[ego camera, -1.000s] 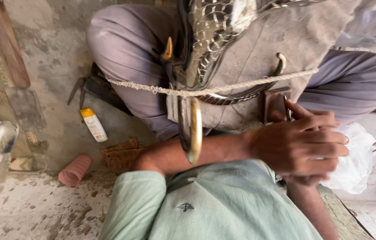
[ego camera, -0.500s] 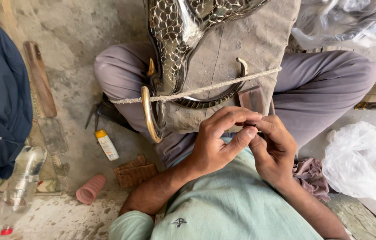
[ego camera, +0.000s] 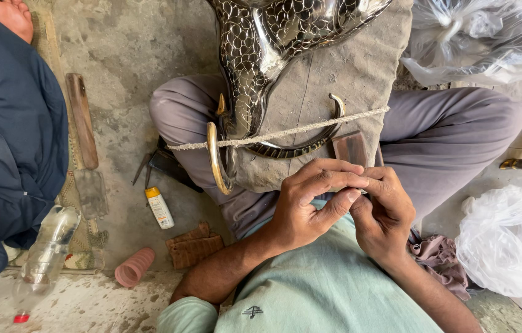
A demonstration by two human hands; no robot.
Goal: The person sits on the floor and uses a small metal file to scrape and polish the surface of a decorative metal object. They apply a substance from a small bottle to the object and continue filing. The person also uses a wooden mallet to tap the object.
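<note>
From the head view, looking down: the scaled metal ornament [ego camera: 261, 55] already lies strapped to the grey pad [ego camera: 347, 92] on the person's lap, a cord [ego camera: 310, 128] drawn tight across it, so the fixing looks done; whatever fine work follows seems barely begun. The left hand [ego camera: 310, 203] and right hand [ego camera: 384, 213] are pressed together just below the ornament, fingertips pinching something too small to make out. The ornament's curved brass tip [ego camera: 213, 157] sits just beyond the left hand. A small bottle [ego camera: 160, 208] lies well off to the left on the floor [ego camera: 119, 68].
</note>
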